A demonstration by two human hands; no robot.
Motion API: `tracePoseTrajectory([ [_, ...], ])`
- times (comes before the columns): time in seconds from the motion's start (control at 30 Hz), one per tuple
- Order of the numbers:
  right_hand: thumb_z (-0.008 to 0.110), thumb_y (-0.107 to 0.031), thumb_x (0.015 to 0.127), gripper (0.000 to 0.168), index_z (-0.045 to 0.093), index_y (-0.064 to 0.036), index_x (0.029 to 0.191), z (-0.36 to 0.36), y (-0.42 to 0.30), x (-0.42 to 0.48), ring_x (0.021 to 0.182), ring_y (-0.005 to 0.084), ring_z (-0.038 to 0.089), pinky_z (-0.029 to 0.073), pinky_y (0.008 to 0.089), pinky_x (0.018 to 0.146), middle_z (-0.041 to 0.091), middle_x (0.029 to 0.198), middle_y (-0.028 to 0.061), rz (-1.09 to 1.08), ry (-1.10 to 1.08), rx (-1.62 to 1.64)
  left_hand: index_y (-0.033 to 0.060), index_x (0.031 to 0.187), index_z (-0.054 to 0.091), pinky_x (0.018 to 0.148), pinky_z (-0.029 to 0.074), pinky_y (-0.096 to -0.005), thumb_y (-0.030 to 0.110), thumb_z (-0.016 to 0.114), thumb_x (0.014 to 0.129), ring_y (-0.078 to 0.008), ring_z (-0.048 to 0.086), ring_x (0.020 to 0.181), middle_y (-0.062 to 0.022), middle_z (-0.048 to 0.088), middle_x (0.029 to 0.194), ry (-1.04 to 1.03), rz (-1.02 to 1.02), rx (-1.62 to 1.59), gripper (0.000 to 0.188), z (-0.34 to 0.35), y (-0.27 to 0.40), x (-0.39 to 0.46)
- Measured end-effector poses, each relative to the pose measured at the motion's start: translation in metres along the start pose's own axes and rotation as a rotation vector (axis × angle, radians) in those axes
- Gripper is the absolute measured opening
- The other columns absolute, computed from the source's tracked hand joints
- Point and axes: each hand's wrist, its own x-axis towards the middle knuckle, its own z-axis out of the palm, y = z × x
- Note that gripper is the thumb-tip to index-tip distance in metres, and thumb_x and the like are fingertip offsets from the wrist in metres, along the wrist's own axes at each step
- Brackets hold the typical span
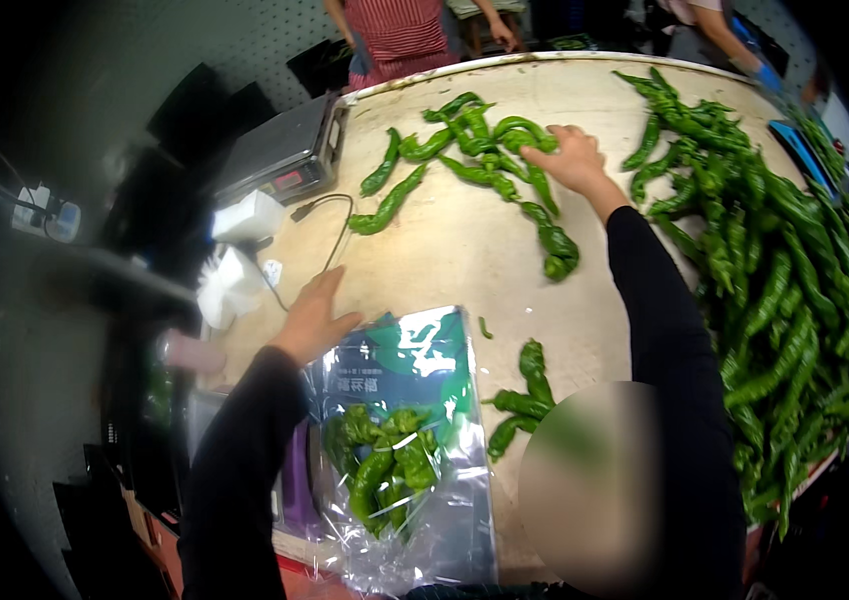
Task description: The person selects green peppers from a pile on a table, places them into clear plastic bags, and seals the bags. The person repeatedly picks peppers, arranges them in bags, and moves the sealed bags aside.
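Observation:
My right hand [573, 159] reaches to the far side of the wooden table, its thumb and fingers around the end of a green pepper [526, 133]. That pepper lies in a loose cluster of long, wrinkled green peppers [473, 131]. My left hand [316, 319] holds nothing and has its fingers apart, just beyond the upper left corner of a clear printed plastic bag [458, 442]. Several green peppers [387, 465] show inside or beneath the shiny film; reflections hide which. A few more loose peppers [533, 397] lie right of the bag, partly covered by a blurred patch.
A large heap of green peppers [762, 277] covers the table's right side. A digital scale [282, 146] with a red display stands far left, near a black cable [342, 225] and white foam-like blocks [248, 217]. Two people stand beyond the far edge, one in a striped red apron [398, 34].

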Motion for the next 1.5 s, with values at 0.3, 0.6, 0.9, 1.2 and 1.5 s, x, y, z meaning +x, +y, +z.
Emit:
tracePoseTrajectory([
  [0.3,0.054,-0.079,0.078,0.087,0.061,-0.013,0.134,0.066,0.002,0.093,0.128,0.0382,0.048,0.035,0.0536,0.103,0.060,0.131,0.0182,-0.066,0.015,-0.154,-0.0006,0.148,0.034,0.113,0.033,-0.0474,0.046,0.074,0.081,-0.0485,0.036,0.136,-0.0370,0.032,0.148,0.230,-0.010,0.097,0.091,0.047,-0.023,0.162],
  [0.6,0.063,-0.057,0.084,0.081,0.037,-0.018,0.150,0.076,0.013,0.107,0.125,0.0327,0.055,0.042,0.0423,0.107,0.056,0.135,0.0233,-0.161,-0.126,-0.119,0.0278,0.154,0.032,0.113,0.032,-0.0468,0.082,0.046,0.082,-0.0478,0.033,0.139,-0.0315,0.025,0.154,0.218,-0.094,0.127,0.091,0.068,-0.018,0.307],
  [0.9,0.078,-0.022,0.074,0.063,0.055,-0.011,0.132,0.063,0.006,0.075,0.108,0.0313,0.063,0.051,0.0394,0.094,0.065,0.117,0.0179,-0.227,-0.217,-0.052,0.0297,0.145,0.047,0.110,0.032,-0.0549,0.064,0.076,0.069,-0.0416,0.036,0.134,-0.0193,0.037,0.144,0.032,-0.327,0.174,0.089,0.068,0.013,0.321],
  [1.2,0.079,-0.023,0.074,0.062,0.055,-0.005,0.129,0.029,-0.011,-0.057,0.104,0.0342,0.062,0.050,0.0398,0.093,0.067,0.104,0.0177,-0.493,-0.588,0.035,0.0175,0.132,0.057,0.111,0.038,-0.0465,0.016,0.082,0.071,-0.0470,0.040,0.131,-0.0300,0.034,0.148,0.109,0.103,0.068,0.066,0.083,0.012,0.196],
  [1.5,0.072,-0.031,0.089,0.027,0.075,-0.004,0.092,0.007,-0.010,-0.002,0.066,0.0125,0.068,0.054,0.0251,0.063,0.072,0.076,0.0068,-0.327,-0.715,0.932,0.0115,0.139,0.054,0.115,0.031,-0.0443,0.021,0.069,0.087,-0.0369,0.035,0.140,-0.0211,0.035,0.153,-0.096,-0.075,-0.803,0.055,0.050,-0.033,0.086],
])
